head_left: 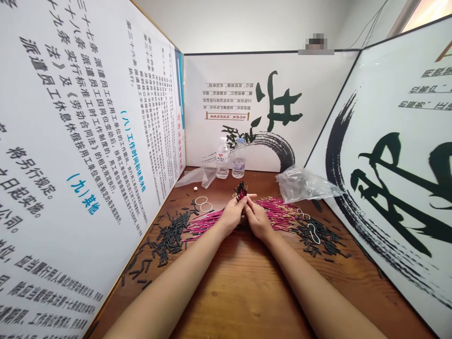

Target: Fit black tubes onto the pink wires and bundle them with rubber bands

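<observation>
My left hand [232,214] and my right hand [257,215] meet over the middle of the table. Between them they grip a bundle of thin sticks [242,189] with black ends pointing up and some red below. The fingers of both hands are closed around it, thumbs close together. Right beside my hands lie piles of thin pink-red sticks, one pile [205,224] to the left and a larger one [278,212] to the right. Short black tubes form a heap [173,235] on the left and another heap [323,235] on the right.
Two plastic bottles, one white-capped [222,160] and one blue-capped [239,162], stand at the back. Clear plastic bags [307,183] lie there too. Pale rubber bands [204,204] rest on the wooden table [229,301]. Printed panels [197,75] enclose three sides; a person's head shows behind.
</observation>
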### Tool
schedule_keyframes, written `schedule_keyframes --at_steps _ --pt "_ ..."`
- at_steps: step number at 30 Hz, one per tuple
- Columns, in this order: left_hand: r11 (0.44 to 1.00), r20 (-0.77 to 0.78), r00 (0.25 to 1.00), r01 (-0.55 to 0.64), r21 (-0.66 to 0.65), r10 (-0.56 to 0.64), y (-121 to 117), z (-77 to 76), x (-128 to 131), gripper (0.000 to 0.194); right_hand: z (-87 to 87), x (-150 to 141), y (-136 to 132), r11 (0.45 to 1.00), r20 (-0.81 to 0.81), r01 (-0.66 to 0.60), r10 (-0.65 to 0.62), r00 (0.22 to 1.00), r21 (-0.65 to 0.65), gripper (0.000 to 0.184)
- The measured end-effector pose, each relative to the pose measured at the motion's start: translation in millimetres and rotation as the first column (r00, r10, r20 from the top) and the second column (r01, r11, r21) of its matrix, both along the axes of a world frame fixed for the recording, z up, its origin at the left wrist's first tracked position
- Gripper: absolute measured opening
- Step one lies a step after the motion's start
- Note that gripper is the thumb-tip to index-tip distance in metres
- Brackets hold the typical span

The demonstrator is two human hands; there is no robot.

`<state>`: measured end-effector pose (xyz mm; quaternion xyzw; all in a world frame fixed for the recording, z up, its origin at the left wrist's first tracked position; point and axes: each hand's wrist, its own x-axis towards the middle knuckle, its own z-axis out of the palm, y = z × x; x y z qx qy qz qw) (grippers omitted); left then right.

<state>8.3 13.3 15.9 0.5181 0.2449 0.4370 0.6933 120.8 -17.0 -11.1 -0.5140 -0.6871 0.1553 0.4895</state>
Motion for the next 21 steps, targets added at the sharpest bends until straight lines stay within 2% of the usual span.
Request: schedule_keyframes --at_steps 4,7,14,21 --pt "0.992 -0.02 0.992 0.126 -0.019 -0.127 6 1.6 -14 0.045 0.0 -5 0 0.998 -0.046 -0.059 0.058 0.997 -0.023 0.034" --pt "0.984 -0.04 0.984 0.175 -0.011 -0.176 10 0.8 -17 0.041 -1.7 -8 1 0.995 -0.029 -0.09 0.089 0.996 -0.043 0.035" --pt "0.99 0.017 0.99 0.141 0.025 -0.141 15 -1.7 -15 0.035 -5.4 -16 2 0.998 -0.003 -0.023 0.023 1.0 0.051 0.039" --pt "0.988 0.022 0.988 0.152 0.014 -0.152 19 18.2 -22 0.035 -4.9 -17 1 1.0 0.027 0.016 -0.016 0.999 -0.009 0.04"
